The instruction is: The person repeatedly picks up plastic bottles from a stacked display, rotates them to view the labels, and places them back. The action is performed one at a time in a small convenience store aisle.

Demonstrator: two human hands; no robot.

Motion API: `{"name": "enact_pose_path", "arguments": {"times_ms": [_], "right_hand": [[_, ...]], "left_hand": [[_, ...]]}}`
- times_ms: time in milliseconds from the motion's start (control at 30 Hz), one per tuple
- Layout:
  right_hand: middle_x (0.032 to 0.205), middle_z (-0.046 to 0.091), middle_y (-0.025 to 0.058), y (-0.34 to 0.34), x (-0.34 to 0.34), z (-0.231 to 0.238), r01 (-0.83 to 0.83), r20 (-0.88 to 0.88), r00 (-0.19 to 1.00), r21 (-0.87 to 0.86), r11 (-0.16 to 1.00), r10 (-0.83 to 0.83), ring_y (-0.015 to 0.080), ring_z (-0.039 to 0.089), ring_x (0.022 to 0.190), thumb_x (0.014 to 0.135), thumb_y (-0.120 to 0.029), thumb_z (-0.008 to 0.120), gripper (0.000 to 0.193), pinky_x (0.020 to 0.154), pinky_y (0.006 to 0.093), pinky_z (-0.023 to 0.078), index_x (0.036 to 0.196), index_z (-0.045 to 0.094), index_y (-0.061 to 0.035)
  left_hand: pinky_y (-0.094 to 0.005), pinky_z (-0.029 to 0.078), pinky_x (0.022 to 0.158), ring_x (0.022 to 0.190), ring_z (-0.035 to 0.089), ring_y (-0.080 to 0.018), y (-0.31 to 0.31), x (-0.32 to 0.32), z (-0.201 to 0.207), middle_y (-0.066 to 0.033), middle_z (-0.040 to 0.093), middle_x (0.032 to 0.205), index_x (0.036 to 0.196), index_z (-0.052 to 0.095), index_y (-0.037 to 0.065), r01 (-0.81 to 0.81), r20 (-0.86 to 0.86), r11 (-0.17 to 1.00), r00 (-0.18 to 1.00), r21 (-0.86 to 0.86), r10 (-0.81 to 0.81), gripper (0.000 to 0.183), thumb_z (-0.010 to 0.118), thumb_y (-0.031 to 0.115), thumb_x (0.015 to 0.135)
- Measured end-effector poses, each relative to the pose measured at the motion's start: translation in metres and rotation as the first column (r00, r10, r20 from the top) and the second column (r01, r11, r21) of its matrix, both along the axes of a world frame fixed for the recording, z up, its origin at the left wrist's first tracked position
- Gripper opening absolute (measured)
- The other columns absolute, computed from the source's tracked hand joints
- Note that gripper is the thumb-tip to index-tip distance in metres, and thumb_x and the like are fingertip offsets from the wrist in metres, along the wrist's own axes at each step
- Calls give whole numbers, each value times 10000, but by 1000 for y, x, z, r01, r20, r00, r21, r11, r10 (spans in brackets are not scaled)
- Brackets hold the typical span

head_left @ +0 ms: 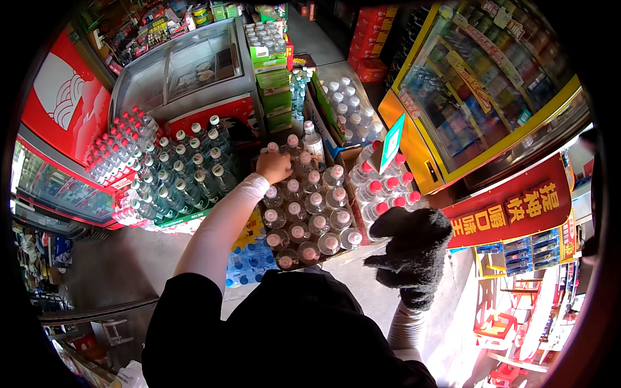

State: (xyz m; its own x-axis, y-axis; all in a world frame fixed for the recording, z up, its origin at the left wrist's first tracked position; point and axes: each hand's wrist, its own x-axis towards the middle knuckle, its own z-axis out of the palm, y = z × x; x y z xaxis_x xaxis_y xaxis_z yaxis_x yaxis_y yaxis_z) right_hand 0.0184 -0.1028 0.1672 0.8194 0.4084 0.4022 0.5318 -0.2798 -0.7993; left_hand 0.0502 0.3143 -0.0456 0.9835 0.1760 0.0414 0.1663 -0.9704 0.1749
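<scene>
My left hand (274, 166) reaches to the far left corner of a carton (357, 223) of clear, pink-capped plastic bottles. Its fingers curl around the top of one pink-capped bottle (273, 147), and the palm side is hidden. Just right of the carton, my right hand is covered by a thick, fuzzy dark grey glove or cloth (414, 255). Two blunt lobes of it point left over the floor, apart from the bottles; the fingers inside do not show. A taller bottle with a pale label (314, 143) stands at the carton's far edge.
Green-tinted bottles with white caps (187, 171) stand at the left, beside red-capped ones (129, 142). More red-capped bottles (391, 187) are close on the right, behind a small green sign (392, 142). A glass-topped freezer (184, 68) and a yellow-framed fridge (479, 97) stand beyond.
</scene>
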Motion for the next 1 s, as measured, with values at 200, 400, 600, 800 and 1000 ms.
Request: {"name": "enact_pose_path", "arguments": {"times_ms": [200, 400, 600, 800, 1000], "right_hand": [[1197, 554, 227, 32, 0, 11, -122, -16, 992, -3, 992, 122, 386, 519, 1143, 704, -297, 825, 698, 1012, 440, 392, 1244, 529, 33], [1206, 529, 249, 125, -1, 21, -282, 49, 959, 85, 956, 279, 403, 495, 1162, 710, -322, 817, 726, 1024, 453, 371, 1246, 504, 53], [800, 594, 119, 196, 0, 13, -121, 598, 702, -436, 892, 387, 345, 604, 758, 803, -166, 660, 183, 664, 441, 486, 927, 600, -46], [924, 673, 134, 161, -13, 10, -245, -15, 969, -166, 955, 246, 344, 641, 819, 791, -202, 696, 334, 718, 432, 520, 1072, 632, -33], [1187, 629, 169, 136, 0, -50, -501, -278, 825, 43, 865, 492, 247, 604, 1092, 797, -239, 787, 576, 930, 380, 488, 1257, 552, 15]], "left_hand": [[-408, 559, 672, 758, 717, -294, 2, -9, 51, -49, 727, 786, 881, 654, 137, -57, 192, 954, 974, -293, 117, 339, 756, 441, 770], [-338, 505, 506, 515, 683, -235, -50, -62, 208, -101, 662, 616, 788, 629, 62, 144, 496, 901, 864, -410, 88, 279, 806, 276, 765], [-262, 421, 549, 600, 506, -75, -78, -110, 245, -35, 562, 636, 786, 580, 16, 206, 496, 753, 850, -625, 179, 246, 784, 151, 812], [-246, 437, 591, 670, 525, -55, -75, -121, 241, -2, 610, 726, 830, 593, 13, 256, 486, 592, 832, -764, 267, 244, 783, 165, 855], [-233, 446, 586, 678, 584, -55, -75, -117, 237, -21, 627, 730, 874, 608, 26, 296, 551, 671, 810, -679, 201, 245, 803, 170, 841]]}}
